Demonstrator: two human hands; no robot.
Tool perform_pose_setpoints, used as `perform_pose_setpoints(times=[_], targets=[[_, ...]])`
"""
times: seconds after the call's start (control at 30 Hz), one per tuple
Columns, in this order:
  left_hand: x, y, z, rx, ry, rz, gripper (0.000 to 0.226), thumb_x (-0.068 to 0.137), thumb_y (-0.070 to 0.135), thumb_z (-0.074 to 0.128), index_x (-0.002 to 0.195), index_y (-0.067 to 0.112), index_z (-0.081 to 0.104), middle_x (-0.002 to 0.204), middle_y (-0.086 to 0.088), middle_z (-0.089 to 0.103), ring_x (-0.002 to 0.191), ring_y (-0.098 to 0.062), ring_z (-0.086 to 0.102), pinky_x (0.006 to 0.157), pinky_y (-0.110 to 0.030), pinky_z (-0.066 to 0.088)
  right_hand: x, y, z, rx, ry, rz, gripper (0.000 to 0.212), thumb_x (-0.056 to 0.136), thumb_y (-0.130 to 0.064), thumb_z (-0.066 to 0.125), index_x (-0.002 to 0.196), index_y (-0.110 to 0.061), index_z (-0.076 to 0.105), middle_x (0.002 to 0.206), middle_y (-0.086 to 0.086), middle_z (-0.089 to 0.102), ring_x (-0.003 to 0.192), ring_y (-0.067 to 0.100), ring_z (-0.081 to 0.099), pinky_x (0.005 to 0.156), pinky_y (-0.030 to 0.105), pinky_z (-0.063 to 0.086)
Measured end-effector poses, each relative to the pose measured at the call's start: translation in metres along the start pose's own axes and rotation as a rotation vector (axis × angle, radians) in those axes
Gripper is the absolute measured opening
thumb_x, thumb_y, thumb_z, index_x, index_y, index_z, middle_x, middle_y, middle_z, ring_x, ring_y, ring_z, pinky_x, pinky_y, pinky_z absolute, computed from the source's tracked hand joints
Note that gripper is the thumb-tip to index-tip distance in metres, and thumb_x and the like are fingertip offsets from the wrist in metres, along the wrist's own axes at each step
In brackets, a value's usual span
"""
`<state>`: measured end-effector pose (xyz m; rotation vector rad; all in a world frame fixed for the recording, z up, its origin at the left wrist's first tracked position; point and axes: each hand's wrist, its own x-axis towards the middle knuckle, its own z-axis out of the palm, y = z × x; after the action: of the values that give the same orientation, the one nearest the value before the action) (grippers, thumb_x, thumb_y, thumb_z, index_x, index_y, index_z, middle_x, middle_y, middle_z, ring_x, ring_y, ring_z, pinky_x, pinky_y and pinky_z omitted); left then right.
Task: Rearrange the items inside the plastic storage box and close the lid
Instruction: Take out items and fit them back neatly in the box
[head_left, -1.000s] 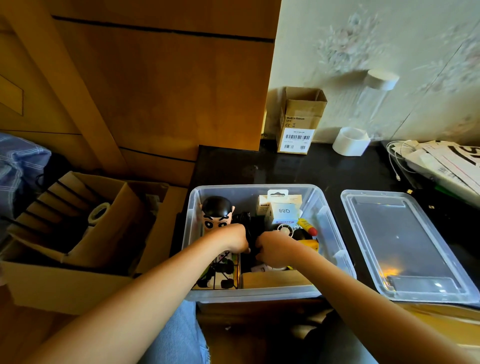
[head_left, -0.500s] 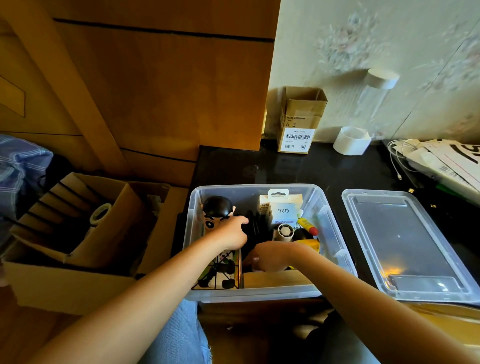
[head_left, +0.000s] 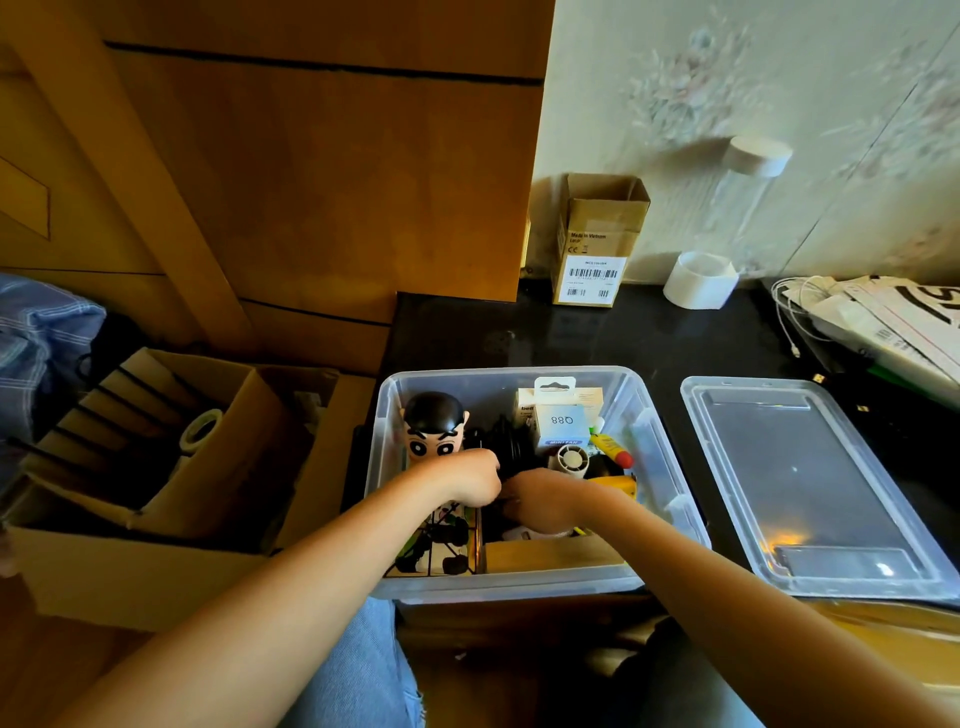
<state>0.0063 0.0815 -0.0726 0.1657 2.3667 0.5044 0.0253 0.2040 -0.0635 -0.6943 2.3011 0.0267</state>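
The plastic storage box (head_left: 670, 467) sits open on the dark tabletop (head_left: 597, 338), its lid (head_left: 810, 488) lying flat just beside it on the right. Both hands are inside the box. The left hand (head_left: 467, 480), in front of a cartoon figure (head_left: 434, 426), has curled fingers. The right hand (head_left: 545, 501) also curls downward. What either grips cannot be determined.

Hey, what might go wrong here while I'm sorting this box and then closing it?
The cartoon figure stands upright near the box rim height, right beside your left hand; a nudge may topple it, or it may stop the lid seating. The white carton at the back also sticks up tall. Both hands, the right hand included, crowd dark items in the middle.
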Motion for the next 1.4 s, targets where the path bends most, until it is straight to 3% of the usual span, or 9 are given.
perform_pose_setpoints(times=[0.1,0.23,0.33,0.4,0.5,0.97,1.13,1.3,1.4], targets=[[0.0,0.004,0.001,0.046,-0.025,-0.01,0.034,0.095,0.003,0.04,0.07,0.024,0.034,0.071,0.006,0.03,0.061,-0.006,0.03,0.056,-0.019,0.027,-0.005,0.008,0.0,-0.049,0.118,-0.01,0.035,0.099,-0.015,0.037,0.127,-0.003,0.055,0.129,0.012,0.055,0.117,0.028,0.051,0.099,0.035,0.043],[-0.003,0.004,-0.001,0.024,-0.078,0.006,0.014,0.096,0.007,0.043,0.101,0.013,0.055,0.082,-0.003,0.044,0.067,-0.013,0.041,0.059,-0.024,0.031,-0.006,0.018,0.004,0.072,0.329,-0.013,0.035,0.098,-0.014,0.039,0.129,-0.016,0.053,0.132,0.004,0.054,0.115,0.022,0.052,0.093,0.027,0.044],[-0.009,0.005,-0.004,0.014,-0.09,0.015,0.017,0.097,0.01,0.045,0.083,0.019,0.05,0.073,0.001,0.04,0.062,-0.011,0.038,0.057,-0.023,0.031,-0.007,0.017,0.004,0.267,0.496,0.084,0.04,0.096,-0.016,0.042,0.135,-0.026,0.044,0.117,0.006,0.062,0.097,0.021,0.059,0.073,0.023,0.044],[-0.013,0.006,-0.007,-0.006,-0.074,0.01,0.014,0.097,0.011,0.044,0.089,0.018,0.054,0.077,0.002,0.042,0.061,-0.011,0.039,0.055,-0.022,0.032,-0.003,0.013,0.003,0.249,0.487,0.128,0.047,0.097,-0.02,0.041,0.143,-0.024,0.032,0.117,0.01,0.062,0.099,0.025,0.06,0.077,0.03,0.049],[-0.018,0.006,-0.009,-0.062,-0.048,0.033,0.036,0.096,0.008,0.042,0.132,0.006,0.048,0.105,-0.014,0.057,0.066,-0.014,0.046,0.058,-0.025,0.037,0.003,0.008,0.002,0.224,0.459,0.164,0.047,0.098,-0.025,0.039,0.144,-0.023,0.031,0.12,0.011,0.061,0.101,0.028,0.06,0.081,0.035,0.05],[-0.017,0.009,-0.009,-0.224,0.211,0.016,0.015,0.09,0.009,0.054,0.092,0.009,0.069,0.088,-0.012,0.065,0.081,-0.024,0.062,0.073,-0.029,0.045,0.006,0.008,0.004,0.264,0.454,0.166,0.035,0.098,-0.026,0.039,0.131,-0.019,0.046,0.112,0.007,0.064,0.095,0.025,0.061,0.079,0.035,0.051],[-0.002,0.021,0.003,-0.414,0.156,-0.268,0.01,0.096,0.008,0.049,0.085,0.007,0.048,0.069,-0.005,0.054,0.059,-0.013,0.059,0.051,-0.012,0.047,0.009,0.008,0.003,0.229,0.433,0.17,0.035,0.095,-0.024,0.045,0.13,-0.019,0.046,0.112,0.008,0.063,0.096,0.026,0.061,0.073,0.032,0.045],[-0.002,0.021,0.002,-0.358,0.25,-0.237,0.004,0.082,0.003,0.063,0.084,0.006,0.062,0.08,-0.013,0.059,0.079,-0.028,0.062,0.084,-0.034,0.055,0.01,0.01,0.002,0.233,0.424,0.183,0.034,0.096,-0.023,0.043,0.129,-0.018,0.046,0.113,0.009,0.063,0.095,0.026,0.06,0.07,0.031,0.044],[-0.008,0.013,-0.002,-0.228,0.299,-0.165,0.016,0.084,0.009,0.063,0.098,0.005,0.068,0.092,-0.01,0.067,0.083,-0.024,0.067,0.079,-0.032,0.056,0.009,0.01,0.001,0.244,0.408,0.187,0.038,0.096,-0.024,0.041,0.133,-0.017,0.044,0.117,0.01,0.061,0.099,0.028,0.06,0.078,0.034,0.047]])
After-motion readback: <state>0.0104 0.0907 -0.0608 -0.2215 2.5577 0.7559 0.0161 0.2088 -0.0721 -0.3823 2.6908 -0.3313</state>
